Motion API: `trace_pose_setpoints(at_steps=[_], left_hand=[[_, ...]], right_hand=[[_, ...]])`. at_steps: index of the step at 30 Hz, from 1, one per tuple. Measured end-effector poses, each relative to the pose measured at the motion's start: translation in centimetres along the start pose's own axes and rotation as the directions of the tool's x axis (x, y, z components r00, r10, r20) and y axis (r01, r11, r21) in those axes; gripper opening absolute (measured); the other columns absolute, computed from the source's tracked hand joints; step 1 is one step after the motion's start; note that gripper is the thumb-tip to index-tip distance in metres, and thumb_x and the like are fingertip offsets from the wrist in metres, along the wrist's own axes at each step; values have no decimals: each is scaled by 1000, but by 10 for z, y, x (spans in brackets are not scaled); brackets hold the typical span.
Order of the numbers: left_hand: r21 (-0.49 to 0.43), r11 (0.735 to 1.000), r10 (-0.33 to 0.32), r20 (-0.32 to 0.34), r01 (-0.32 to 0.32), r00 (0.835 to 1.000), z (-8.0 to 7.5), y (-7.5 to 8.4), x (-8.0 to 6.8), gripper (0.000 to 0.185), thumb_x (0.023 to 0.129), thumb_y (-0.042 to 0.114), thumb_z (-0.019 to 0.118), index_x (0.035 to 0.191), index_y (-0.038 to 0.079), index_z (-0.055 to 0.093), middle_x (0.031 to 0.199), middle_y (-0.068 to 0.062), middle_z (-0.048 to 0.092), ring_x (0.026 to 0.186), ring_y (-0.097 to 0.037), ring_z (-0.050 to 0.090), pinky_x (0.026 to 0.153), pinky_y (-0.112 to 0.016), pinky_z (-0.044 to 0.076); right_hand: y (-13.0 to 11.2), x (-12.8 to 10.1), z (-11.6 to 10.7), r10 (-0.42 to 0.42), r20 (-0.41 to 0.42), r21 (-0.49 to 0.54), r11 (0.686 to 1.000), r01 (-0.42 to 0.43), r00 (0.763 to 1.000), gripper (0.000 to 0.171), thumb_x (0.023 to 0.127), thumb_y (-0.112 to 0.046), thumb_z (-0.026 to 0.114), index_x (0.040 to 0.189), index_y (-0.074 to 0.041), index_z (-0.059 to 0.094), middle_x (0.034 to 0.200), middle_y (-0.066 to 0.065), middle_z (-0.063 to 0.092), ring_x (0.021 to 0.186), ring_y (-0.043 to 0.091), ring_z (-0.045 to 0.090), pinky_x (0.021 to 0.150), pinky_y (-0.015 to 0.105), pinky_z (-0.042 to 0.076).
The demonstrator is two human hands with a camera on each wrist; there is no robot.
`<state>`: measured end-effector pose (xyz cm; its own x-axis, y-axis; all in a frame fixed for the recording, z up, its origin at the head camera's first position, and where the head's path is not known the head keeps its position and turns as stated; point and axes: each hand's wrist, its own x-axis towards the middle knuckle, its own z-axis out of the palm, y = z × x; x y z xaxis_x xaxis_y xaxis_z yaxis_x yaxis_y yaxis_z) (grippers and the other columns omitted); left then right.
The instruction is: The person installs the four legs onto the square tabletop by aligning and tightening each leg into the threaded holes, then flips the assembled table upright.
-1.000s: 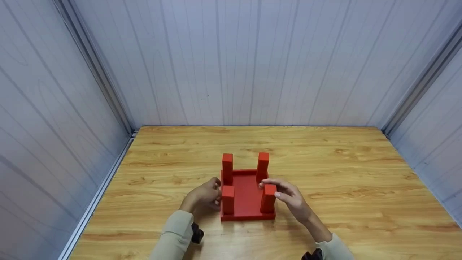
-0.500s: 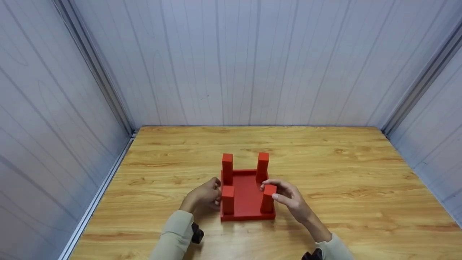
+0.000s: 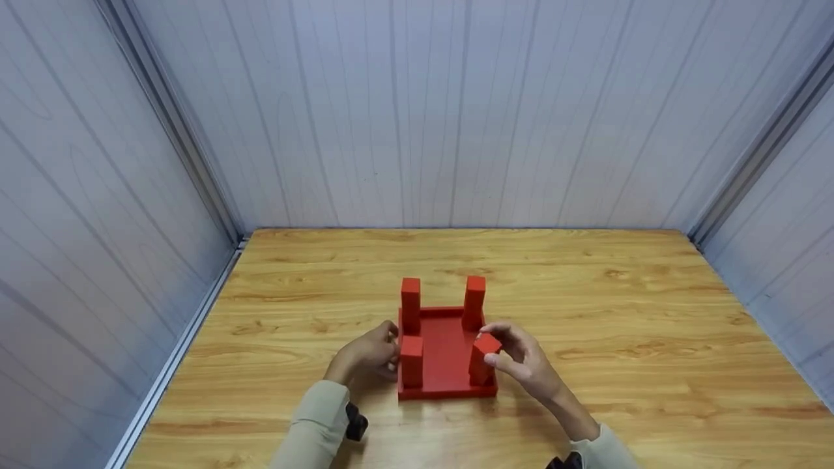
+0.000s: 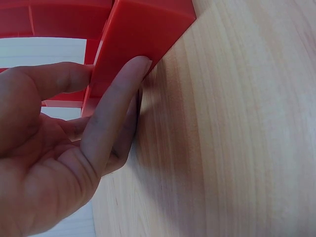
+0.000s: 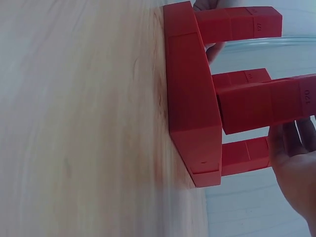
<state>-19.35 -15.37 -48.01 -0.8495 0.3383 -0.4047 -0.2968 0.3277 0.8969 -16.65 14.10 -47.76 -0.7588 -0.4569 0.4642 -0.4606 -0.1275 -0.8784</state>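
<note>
Right now the red tray [image 3: 446,352] sits flat on the wooden bench [image 3: 619,312], between the two hands. Four red pegs stand at its corners. The right hand [image 3: 521,361] pinches the near right peg [image 3: 482,365] near its top with thumb and fingertips; that peg is tilted, its top leaning toward the right hand, its foot at the tray's near right corner. In the right wrist view the fingers [image 5: 291,148] curl round the end of that peg, which carries small embossed digits, too small to read for sure. The left hand [image 3: 365,355] rests against the tray's left side, just beside the near left peg [image 3: 411,359], which stands upright. In the left wrist view one fingertip [image 4: 133,74] presses on the red block's side face and another finger lies behind it, so the left hand grips the tray there. The two far pegs [image 3: 410,305] stand upright beyond both hands, untouched. Grey panelled walls [image 3: 417,111] enclose the bench past the hands.
</note>
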Motion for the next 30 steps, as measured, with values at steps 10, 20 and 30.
trace_pose_setpoints(at_steps=[10, 20, 30], left_hand=[[16, 1000, 3, -6, -3, 1000, -1, 0, 0, 35, 89, -7, 39, 123, 0, 33, 75, -7, 42, 63, -19, 43, 57, -33, 49], [31, 1000, -2, -17, 3, 1000, 0, 0, -1, 34, 89, -5, 39, 123, 0, 34, 76, -8, 43, 63, -20, 46, 59, -34, 52], [19, 1000, -4, -15, 5, 1000, 0, -2, 2, 34, 91, -4, 39, 124, 0, 33, 77, -8, 43, 65, -20, 46, 59, -34, 53]], right_hand=[[0, -2, 1, -1, -62, -91, 996, -5, 998, 34, 84, 7, 64, 115, 4, 49, 108, 19, 53, 97, 14, 55, 85, 23, 48], [4, -1, 2, 59, -147, -153, 985, -82, 987, 36, 78, 8, 71, 106, 5, 49, 101, 11, 54, 89, 12, 55, 77, 25, 48], [-23, 5, 13, 61, -179, -196, 976, -97, 982, 33, 78, 6, 72, 102, 4, 49, 98, 12, 52, 86, 11, 53, 75, 24, 47]])
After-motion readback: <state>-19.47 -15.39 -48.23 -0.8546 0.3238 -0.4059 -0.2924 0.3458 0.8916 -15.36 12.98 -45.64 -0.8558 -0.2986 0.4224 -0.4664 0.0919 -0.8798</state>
